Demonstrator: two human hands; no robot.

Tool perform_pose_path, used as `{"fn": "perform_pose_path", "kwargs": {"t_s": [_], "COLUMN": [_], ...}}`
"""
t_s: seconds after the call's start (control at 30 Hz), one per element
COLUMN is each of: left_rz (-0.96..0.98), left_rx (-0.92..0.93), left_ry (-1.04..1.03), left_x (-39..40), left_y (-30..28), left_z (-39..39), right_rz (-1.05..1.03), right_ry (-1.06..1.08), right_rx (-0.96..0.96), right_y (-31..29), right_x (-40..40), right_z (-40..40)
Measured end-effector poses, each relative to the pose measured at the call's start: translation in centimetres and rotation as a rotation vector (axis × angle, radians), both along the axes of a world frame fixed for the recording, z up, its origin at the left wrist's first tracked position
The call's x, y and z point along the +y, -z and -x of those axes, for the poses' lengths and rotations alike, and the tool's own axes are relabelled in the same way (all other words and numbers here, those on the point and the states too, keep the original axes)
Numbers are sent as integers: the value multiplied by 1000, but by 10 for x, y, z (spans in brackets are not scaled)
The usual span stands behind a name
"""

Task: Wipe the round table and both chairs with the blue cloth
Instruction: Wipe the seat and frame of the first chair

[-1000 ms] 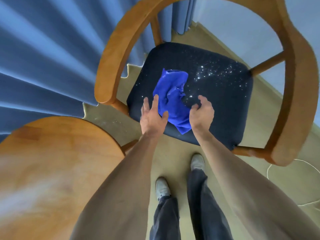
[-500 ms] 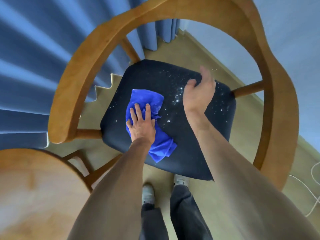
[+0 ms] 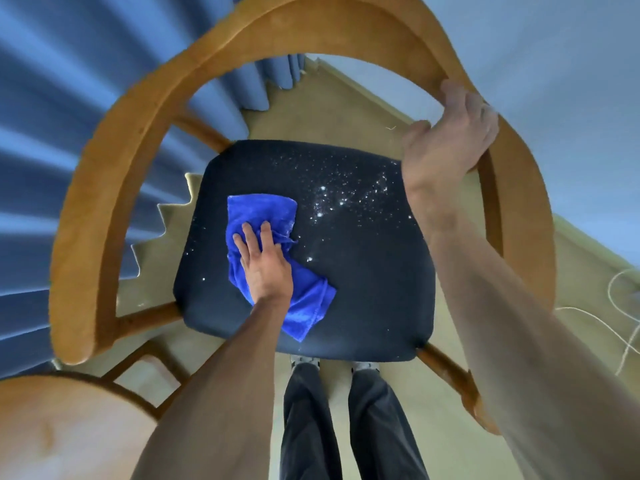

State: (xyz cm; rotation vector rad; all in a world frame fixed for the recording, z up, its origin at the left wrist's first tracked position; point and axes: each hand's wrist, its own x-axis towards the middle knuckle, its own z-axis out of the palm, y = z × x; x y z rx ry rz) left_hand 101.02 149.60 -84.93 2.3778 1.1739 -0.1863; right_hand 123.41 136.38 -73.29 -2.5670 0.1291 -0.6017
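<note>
A wooden chair with a curved back rail [image 3: 145, 133] and a dark seat cushion [image 3: 363, 289] stands right below me. White crumbs [image 3: 346, 199] speckle the far right half of the seat. The crumpled blue cloth [image 3: 263, 213] lies on the seat's left half. My left hand [image 3: 265, 265] presses flat on the cloth with straight fingers. My right hand [image 3: 450, 133] grips the chair's rail on the right side, fingers curled over the wood. The round wooden table [image 3: 52, 434] shows at the bottom left corner.
Blue curtains [image 3: 52, 98] hang along the left, close behind the chair. A pale wall [image 3: 571, 81] runs on the right. A white cord [image 3: 616, 313] lies on the beige floor at the right. My legs and shoes [image 3: 346, 427] stand against the seat's front edge.
My right hand rose from over the seat to the rail on the right and took hold of it. My left hand stays pressed on the cloth, which sits on the seat's left half.
</note>
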Motion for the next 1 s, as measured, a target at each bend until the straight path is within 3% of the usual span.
{"fn": "perform_pose_path", "kwargs": {"t_s": [0.13,0.27,0.37,0.47,0.57,0.7,0.9,1.0], "left_rz": [8,38,38,6,108,143,-88,-208], "left_rx": [-8,-27,-39,-88,-164,-133,-14,-41], "left_ry": [186,343,461,722,903,1034,1484,1437], "left_x": [0,-26,-63,-104,-129,-135,-141,-132], "left_y": [-5,-5,4,9,10,5,13,6], "left_z": [-59,-131,-167,-183,-183,-163,-139,-142], "right_rz": [71,98,163,162,106,81,48,80], "right_ry": [106,60,11,41,62,67,66,53], "right_rx": [152,426,359,367,378,363,376,366], "right_y": [-25,-20,-7,-4,-3,-4,-9,-10], "right_x": [-29,-62,-66,-68,-70,-66,-64,-65], "right_z": [-19,-32,-26,-31,-36,-33,-29,-27]}}
